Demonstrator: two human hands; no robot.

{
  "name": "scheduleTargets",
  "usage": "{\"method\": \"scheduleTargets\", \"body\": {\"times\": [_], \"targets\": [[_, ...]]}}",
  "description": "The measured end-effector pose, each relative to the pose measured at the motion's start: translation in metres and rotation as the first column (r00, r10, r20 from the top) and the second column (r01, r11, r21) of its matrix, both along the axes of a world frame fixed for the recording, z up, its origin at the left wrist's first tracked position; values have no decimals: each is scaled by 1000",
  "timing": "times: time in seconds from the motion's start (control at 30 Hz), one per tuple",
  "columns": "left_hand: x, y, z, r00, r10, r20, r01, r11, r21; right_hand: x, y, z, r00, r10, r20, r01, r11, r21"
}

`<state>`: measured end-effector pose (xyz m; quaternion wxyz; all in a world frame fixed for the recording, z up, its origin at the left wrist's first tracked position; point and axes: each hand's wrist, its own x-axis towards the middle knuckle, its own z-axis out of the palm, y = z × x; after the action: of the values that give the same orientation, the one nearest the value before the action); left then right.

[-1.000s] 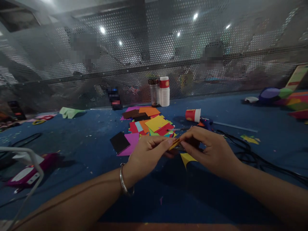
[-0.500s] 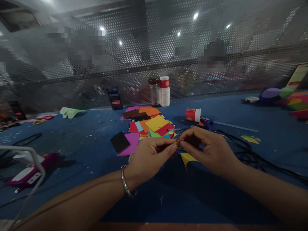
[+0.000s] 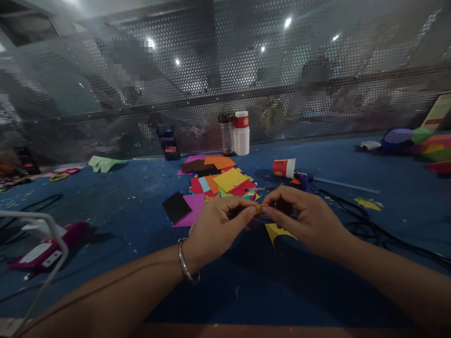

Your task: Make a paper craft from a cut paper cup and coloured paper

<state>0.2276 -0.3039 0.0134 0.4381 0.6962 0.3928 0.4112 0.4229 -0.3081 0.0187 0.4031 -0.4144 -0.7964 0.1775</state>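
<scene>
Between my two hands is a small yellow-orange paper piece [image 3: 260,208], pinched at both ends. My left hand [image 3: 225,225], with a silver bangle at the wrist, grips its left end between thumb and fingers. My right hand [image 3: 306,216] pinches the right end, its fingers curled. Much of the piece is covered by my fingertips. Under my right hand lies a yellow paper scrap [image 3: 278,232] with a curved cut edge. Just beyond my hands, a pile of coloured paper sheets [image 3: 230,180] spreads over the blue table [image 3: 225,300].
A clear jar [image 3: 226,136] and a stack of paper cups [image 3: 241,141] stand at the back. A red paper cup [image 3: 283,168] lies beside a blue glue gun [image 3: 305,180]. Black cable [image 3: 359,218] runs on the right. A magenta power strip [image 3: 49,249] sits left.
The paper piece has turned between my fingertips, and more of its yellow face shows. My hands stay in nearly the same place.
</scene>
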Motion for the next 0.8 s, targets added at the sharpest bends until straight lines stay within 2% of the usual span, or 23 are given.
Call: {"method": "scheduleTargets", "body": {"times": [0.17, 0.37, 0.5, 0.63, 0.8], "targets": [[1, 0, 1, 1000, -23, 13, 23, 999, -29, 0, 1, -1, 999, 18, -29, -19, 998, -55], [3, 2, 4, 997, -73, 5, 73, 986, -149, -1, 1, 0, 998, 46, -35, -48, 997, -61], [3, 3, 5, 995, -81, 63, 92, 978, -187, 0, 1, 0, 998, 55, -41, -59, 995, -85], [3, 3, 6, 992, -103, 80, 116, 976, -185, 1, 1, 2, 996, 65, -60, -71, 992, -109], [3, 2, 7, 995, -75, 59, 82, 986, -144, 0, 0, 1, 995, 70, -67, -79, 987, -138]]}}
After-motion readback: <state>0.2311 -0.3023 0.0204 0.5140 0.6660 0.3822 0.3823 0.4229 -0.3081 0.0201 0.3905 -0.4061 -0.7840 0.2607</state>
